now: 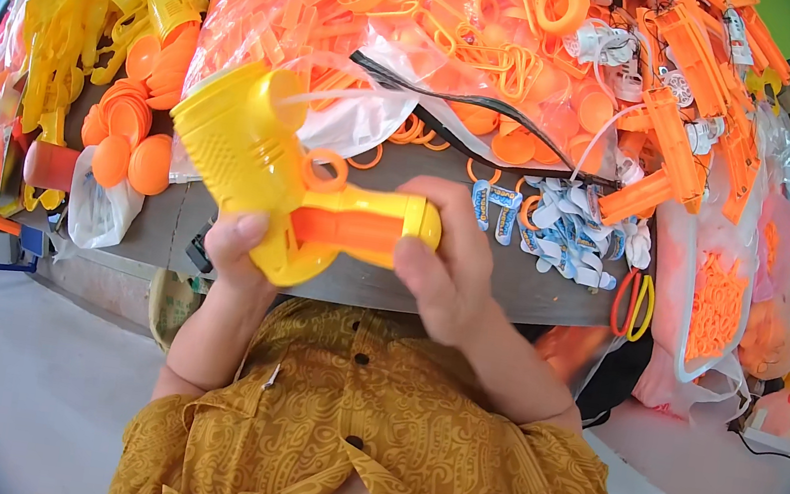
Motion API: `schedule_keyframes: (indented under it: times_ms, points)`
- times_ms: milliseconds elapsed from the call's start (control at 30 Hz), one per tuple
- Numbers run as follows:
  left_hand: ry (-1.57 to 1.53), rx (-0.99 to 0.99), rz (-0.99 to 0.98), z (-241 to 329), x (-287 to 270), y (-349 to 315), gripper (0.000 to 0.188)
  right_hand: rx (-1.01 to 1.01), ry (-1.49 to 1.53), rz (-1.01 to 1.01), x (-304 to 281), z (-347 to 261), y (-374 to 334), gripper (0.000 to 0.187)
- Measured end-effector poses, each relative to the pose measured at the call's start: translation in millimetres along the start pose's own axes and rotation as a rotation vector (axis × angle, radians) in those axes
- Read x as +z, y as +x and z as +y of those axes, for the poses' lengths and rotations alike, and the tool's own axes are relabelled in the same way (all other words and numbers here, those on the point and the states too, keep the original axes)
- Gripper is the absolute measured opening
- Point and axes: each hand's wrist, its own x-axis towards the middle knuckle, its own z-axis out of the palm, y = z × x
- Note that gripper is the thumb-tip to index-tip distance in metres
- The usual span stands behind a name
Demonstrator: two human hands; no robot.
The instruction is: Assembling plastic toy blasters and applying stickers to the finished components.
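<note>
Both my hands hold a yellow plastic toy gun shell (252, 151) above the near edge of the table. My left hand (239, 245) is closed on the lower side of its wide, ribbed body, with the thumb pressed on the surface. My right hand (453, 265) is wrapped round the end of the narrower handle part. An orange piece (356, 234) shows along the inside of the handle. An orange ring (325, 170) sits at the joint of body and handle. A clear tube or strip seems to run from the body toward the bag behind.
A big clear bag of orange plastic parts (427, 19) covers the back. Yellow parts (72, 30) and orange discs (133, 134) lie left. To the right are blue-and-white labels (564, 230), orange shells with wired white units (676, 150), and a tub of small orange pieces (715, 307).
</note>
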Motion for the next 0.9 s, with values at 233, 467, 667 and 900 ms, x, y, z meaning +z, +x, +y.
schedule_keyframes:
  times_ms: [233,467,667,900]
  points:
    - [0.057,0.095,0.134,7,-13,18,0.061,-0.149,-1.168,0.146,-77,28,14,0.018]
    - [-0.132,0.067,0.042,13,-6,23,0.056,-0.141,-1.459,-0.010,-85,40,22,0.014]
    - [-0.156,0.083,0.072,16,-1,26,0.053,-0.121,-1.432,-0.049,-91,38,21,0.008]
    - [-0.103,0.047,0.097,13,-8,21,0.054,0.508,-0.234,0.095,-67,-16,2,0.010]
